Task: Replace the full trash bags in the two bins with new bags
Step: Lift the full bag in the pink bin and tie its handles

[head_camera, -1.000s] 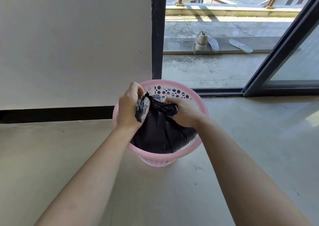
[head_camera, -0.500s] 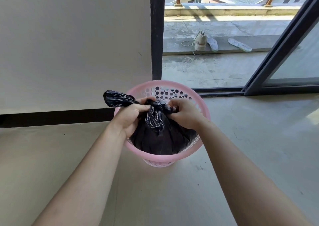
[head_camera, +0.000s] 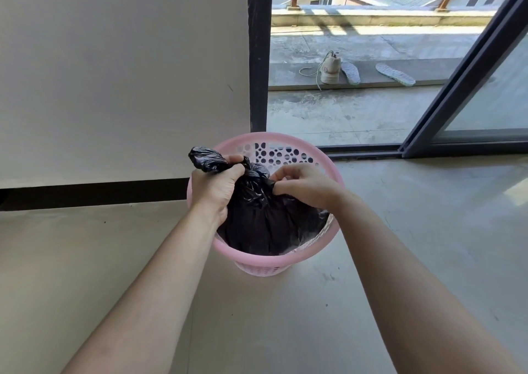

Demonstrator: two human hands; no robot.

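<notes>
Head view, hands [head_camera: 215,185] gripping bag [head_camera: 257,225], pink bin [head_camera: 288,138]

Underside of black bag [head_camera: 265,225] unseen inside pink bin [head_camera: 263,269].

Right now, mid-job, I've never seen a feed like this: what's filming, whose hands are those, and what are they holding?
There is no machine here. These are a person's two bare hands, filmed by one wide camera worn on the head, looking forward and down. A pink bin stands on the concrete floor with a black trash bag inside it. The left hand grips a twisted end of the bag; the right hand pinches its gathered neck. A shoe lies out on the balcony.
</notes>
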